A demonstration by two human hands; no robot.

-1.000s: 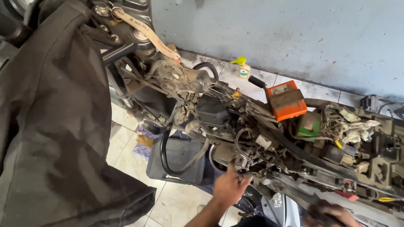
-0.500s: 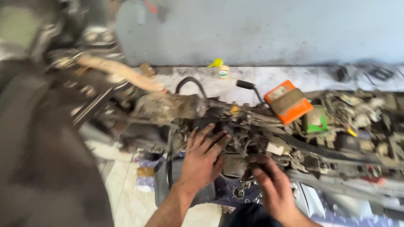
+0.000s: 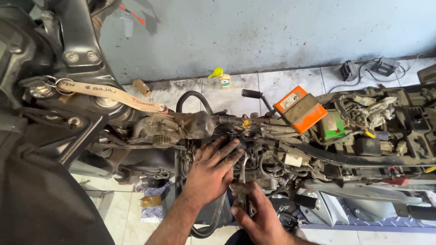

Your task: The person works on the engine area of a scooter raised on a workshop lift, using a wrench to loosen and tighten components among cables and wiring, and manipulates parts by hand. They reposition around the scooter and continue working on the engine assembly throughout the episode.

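Left hand (image 3: 212, 174) lies palm down on the stripped motorcycle frame (image 3: 318, 156), fingers (image 3: 227, 152) spread a little and pressed flat on the greasy engine parts, gripping nothing. Right hand (image 3: 259, 215) sits just below it, fingers curled tight around the handle of a metal wrench (image 3: 243, 174). The wrench stands nearly upright, its head up at the left fingertips, against the parts in the middle of the frame. Hoses and wires crowd both hands on the right and above; little free room there. Orange box (image 3: 300, 109) sits up right, near but apart from the hands. Black hose loop (image 3: 193, 97) arches above left. Open tiled floor (image 3: 281, 84) lies behind the frame by the grey wall (image 3: 272, 31).
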